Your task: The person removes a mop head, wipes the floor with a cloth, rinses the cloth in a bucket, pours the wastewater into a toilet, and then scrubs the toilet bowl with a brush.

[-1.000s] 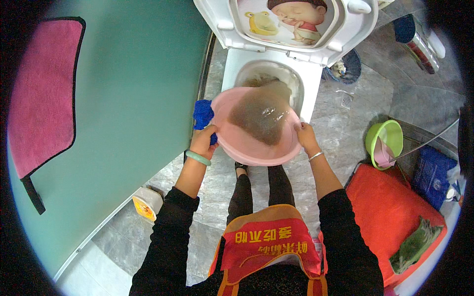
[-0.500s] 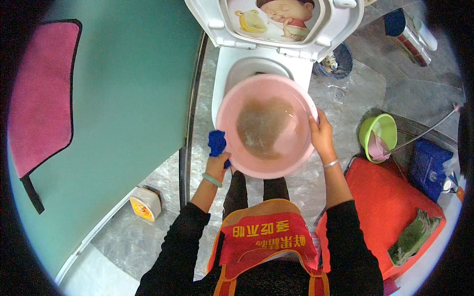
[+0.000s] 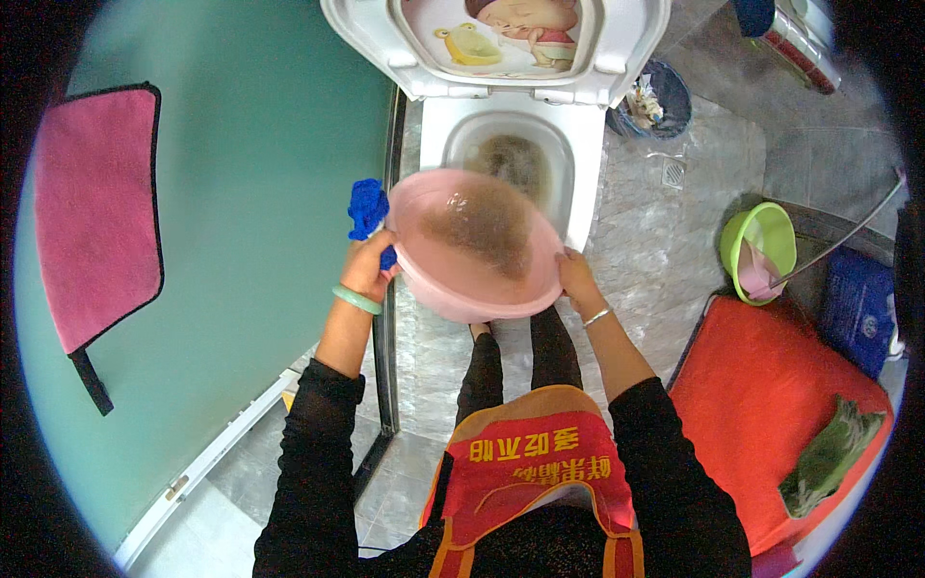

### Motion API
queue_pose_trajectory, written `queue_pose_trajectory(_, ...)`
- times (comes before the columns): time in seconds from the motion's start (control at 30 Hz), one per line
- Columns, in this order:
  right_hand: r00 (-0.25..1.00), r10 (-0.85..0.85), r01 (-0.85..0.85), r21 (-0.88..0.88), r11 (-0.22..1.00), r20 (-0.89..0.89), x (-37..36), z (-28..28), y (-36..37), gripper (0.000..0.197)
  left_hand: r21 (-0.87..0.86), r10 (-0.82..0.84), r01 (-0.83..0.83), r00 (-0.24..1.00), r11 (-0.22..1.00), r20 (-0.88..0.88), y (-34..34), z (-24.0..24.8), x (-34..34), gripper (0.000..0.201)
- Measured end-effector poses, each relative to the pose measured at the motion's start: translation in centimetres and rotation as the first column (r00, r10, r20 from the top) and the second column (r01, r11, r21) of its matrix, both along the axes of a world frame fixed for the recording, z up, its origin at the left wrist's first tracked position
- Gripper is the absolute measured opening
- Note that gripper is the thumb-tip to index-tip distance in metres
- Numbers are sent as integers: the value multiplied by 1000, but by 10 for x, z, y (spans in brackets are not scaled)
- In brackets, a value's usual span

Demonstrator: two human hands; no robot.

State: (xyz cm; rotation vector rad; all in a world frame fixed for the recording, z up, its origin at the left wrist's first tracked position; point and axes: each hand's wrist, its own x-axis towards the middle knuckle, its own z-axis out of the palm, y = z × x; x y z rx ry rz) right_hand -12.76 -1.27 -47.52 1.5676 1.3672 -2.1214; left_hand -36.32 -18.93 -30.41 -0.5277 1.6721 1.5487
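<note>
Between my two hands a pink plastic basin (image 3: 438, 289) is held tilted, its far side lower over the front of the white toilet (image 3: 584, 164). Murky brownish water (image 3: 482, 226) lies in the basin, and similar dirty water shows in the toilet bowl. My left hand (image 3: 368, 265) grips the basin's left rim and also clasps a crumpled blue cloth (image 3: 367, 207), which sticks out beyond the fingers. On the right rim, my right hand (image 3: 578, 281) is closed, fingers partly hidden by the basin. The toilet's seat and lid (image 3: 631, 39) stand raised.
A dark bin (image 3: 681, 106) with waste stands right of the toilet. Farther right are a green bucket (image 3: 742, 231) with a pink thing inside, a blue bag (image 3: 858, 308) and a red-covered block (image 3: 761, 395) bearing a green cloth (image 3: 831, 458). A frosted glass panel (image 3: 260, 193) rises at left.
The basin has moved left and toward me and tipped away from me, uncovering the toilet bowl. Both hands moved left with it, still holding on.
</note>
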Motion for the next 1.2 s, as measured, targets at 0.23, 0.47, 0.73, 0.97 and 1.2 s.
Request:
queue_pose_trajectory(0.23,984,-179,159,-518,841,11,0,-19,-14,20,-2,-196,196,979,981,54,62,13,-33,19)
queue_pose_trajectory(0.47,925,-267,-19,-734,679,-271,24,-69,-36,22,5,-404,404,915,915,-1,154,19,-26,10)
queue_pose_trajectory(0.73,936,-111,-55,-448,892,-335,13,-35,-58,22,-137,-432,422,901,896,-49,138,51,-6,18)
queue_pose_trajectory(0.97,891,-364,326,-176,929,-271,-3,6,-50,30,-25,-409,418,872,908,-269,76,111,40,34)
queue_pose_trajectory(1.2,996,86,-76,312,947,-17,12,38,-77,36,-102,-311,303,947,947,-78,-88,73,46,44)
